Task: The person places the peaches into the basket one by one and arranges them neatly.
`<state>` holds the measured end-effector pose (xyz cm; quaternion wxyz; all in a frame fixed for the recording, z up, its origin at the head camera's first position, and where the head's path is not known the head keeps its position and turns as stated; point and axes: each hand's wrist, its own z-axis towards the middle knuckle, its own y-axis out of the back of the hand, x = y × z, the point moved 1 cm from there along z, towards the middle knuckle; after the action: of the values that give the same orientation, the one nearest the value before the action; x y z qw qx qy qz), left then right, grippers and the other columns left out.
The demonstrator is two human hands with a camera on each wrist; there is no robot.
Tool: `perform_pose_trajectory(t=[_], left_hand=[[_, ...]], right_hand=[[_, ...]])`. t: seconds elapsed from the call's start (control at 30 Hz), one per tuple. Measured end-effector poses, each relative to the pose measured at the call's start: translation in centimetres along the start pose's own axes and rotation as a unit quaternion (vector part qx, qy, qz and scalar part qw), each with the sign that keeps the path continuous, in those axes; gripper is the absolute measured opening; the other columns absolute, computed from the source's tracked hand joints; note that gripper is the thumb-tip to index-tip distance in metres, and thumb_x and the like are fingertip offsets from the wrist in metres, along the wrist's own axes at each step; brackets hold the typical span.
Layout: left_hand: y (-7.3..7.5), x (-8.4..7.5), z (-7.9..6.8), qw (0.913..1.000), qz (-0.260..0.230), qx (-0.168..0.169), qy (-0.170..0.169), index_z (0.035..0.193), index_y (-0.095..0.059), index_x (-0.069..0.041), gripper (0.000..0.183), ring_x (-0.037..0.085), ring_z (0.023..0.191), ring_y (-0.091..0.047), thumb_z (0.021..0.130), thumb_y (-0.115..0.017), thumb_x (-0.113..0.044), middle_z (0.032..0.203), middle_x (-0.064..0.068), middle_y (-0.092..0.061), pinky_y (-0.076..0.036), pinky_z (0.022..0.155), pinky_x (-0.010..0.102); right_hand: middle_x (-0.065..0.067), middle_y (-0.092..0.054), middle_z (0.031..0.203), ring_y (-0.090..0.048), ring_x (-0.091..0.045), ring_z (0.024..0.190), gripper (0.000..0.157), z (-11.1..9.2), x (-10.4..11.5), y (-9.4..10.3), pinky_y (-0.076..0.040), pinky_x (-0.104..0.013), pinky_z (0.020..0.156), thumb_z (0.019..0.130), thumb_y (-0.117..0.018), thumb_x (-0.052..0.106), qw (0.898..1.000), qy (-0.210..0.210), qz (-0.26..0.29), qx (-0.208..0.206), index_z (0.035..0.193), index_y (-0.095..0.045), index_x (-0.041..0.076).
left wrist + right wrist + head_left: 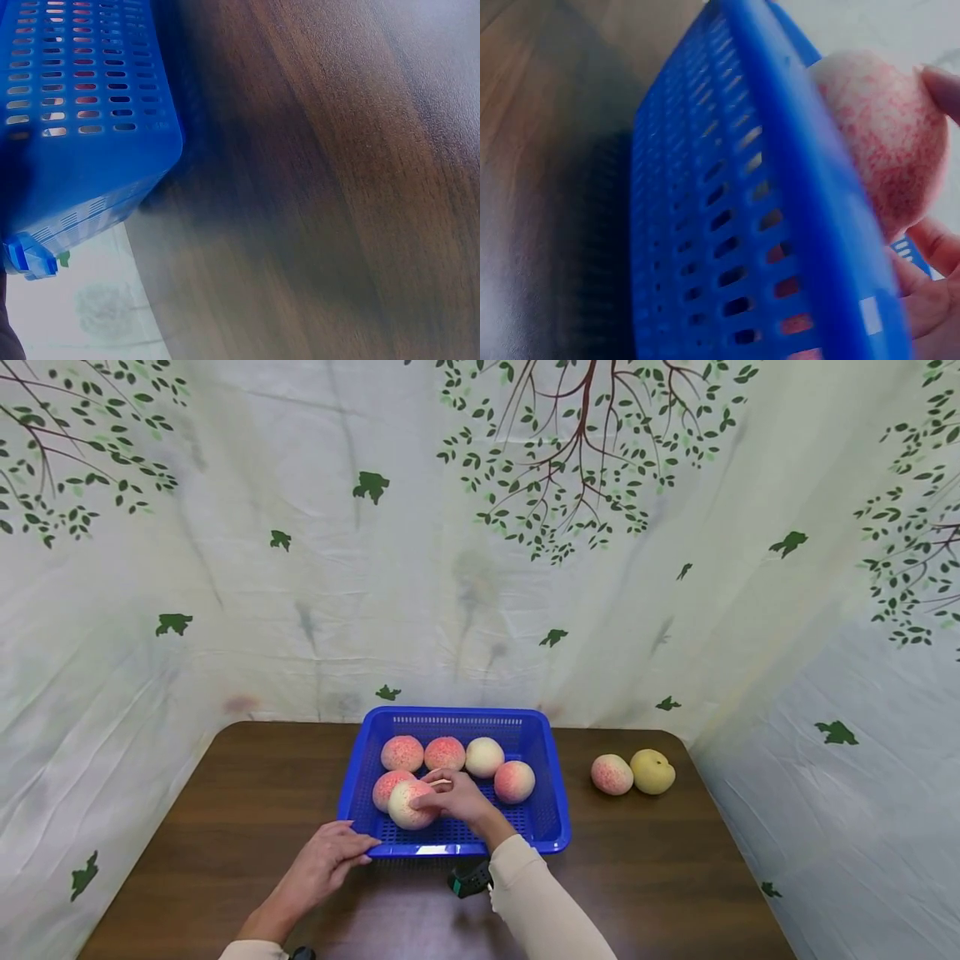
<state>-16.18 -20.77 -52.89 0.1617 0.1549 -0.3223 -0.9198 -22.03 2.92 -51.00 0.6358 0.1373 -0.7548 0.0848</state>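
Note:
My right hand [462,799] pinches a pale peach with red speckles [408,804] between thumb and fingers, low over the front left of the blue basket [557,793]. In the right wrist view, the same speckled peach [885,131] shows above the blurred basket rim [795,165], fingertips at its side. Several other peaches, such as a red-blushed one [402,752] and a cream one [484,757], sit in the basket. My left hand [324,862] rests its extended fingers at the basket's front left corner. The left wrist view shows mostly the slotted basket wall [82,161].
On the brown wooden table [637,877], right of the basket, a speckled pink peach [612,775] and a yellow fruit [652,772] lie side by side. A white leaf-printed curtain [315,610] hangs behind the table's back edge and along its sides.

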Motion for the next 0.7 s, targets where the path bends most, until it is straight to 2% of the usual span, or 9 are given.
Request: perform_pose_trajectory(t=[0.17, 0.33, 0.43, 0.7], left_hand=[[0.09, -0.02, 0.04, 1.0, 0.004, 0.001, 0.002, 0.091, -0.075, -0.005, 0.041, 0.016, 0.076, -0.063, 0.098, -0.047, -0.034, 0.086, 0.001, -0.074, -0.04, 0.089, 0.033], [0.13, -0.08, 0.06, 1.0, 0.006, 0.003, 0.0, 0.093, -0.075, -0.005, 0.041, 0.017, 0.076, -0.064, 0.098, -0.047, -0.034, 0.087, 0.002, -0.074, -0.038, 0.095, 0.029], [0.11, -0.04, 0.0, 1.0, 0.001, 0.001, 0.0, 0.093, -0.075, -0.005, 0.04, 0.018, 0.077, -0.064, 0.098, -0.048, -0.033, 0.087, 0.003, -0.074, -0.035, 0.1, 0.025], [0.3, -0.37, 0.18, 0.9997, 0.005, 0.013, 0.018, 0.092, -0.075, -0.005, 0.046, 0.016, 0.076, -0.064, 0.098, -0.043, -0.036, 0.087, 0.002, -0.074, -0.037, 0.095, 0.027]], right_hand=[[-0.008, -0.068, 0.096, -0.058, -0.01, 0.075, 0.035, -0.42, -0.08, -0.39, -0.048, -0.024, 0.059, 0.079, -0.077, 0.006, 0.998, 0.029, -0.054, -0.001, 0.109, -0.061, -0.002], [-0.006, -0.069, 0.092, -0.06, -0.009, 0.079, 0.036, -0.36, -0.43, -0.68, -0.051, -0.022, 0.066, 0.076, -0.082, 0.011, 0.992, 0.044, -0.118, 0.008, 0.105, -0.065, 0.0], [0.0, -0.069, 0.089, -0.059, -0.007, 0.079, 0.036, -0.25, -0.71, -0.84, -0.051, -0.022, 0.071, 0.074, -0.084, 0.016, 0.986, 0.042, -0.162, 0.012, 0.103, -0.067, 0.004], [0.009, -0.07, 0.095, -0.058, 0.0, 0.081, 0.043, -0.34, -0.6, -0.92, -0.049, -0.02, 0.078, 0.076, -0.083, 0.032, 0.96, 0.052, -0.271, 0.04, 0.11, -0.071, 0.01]])
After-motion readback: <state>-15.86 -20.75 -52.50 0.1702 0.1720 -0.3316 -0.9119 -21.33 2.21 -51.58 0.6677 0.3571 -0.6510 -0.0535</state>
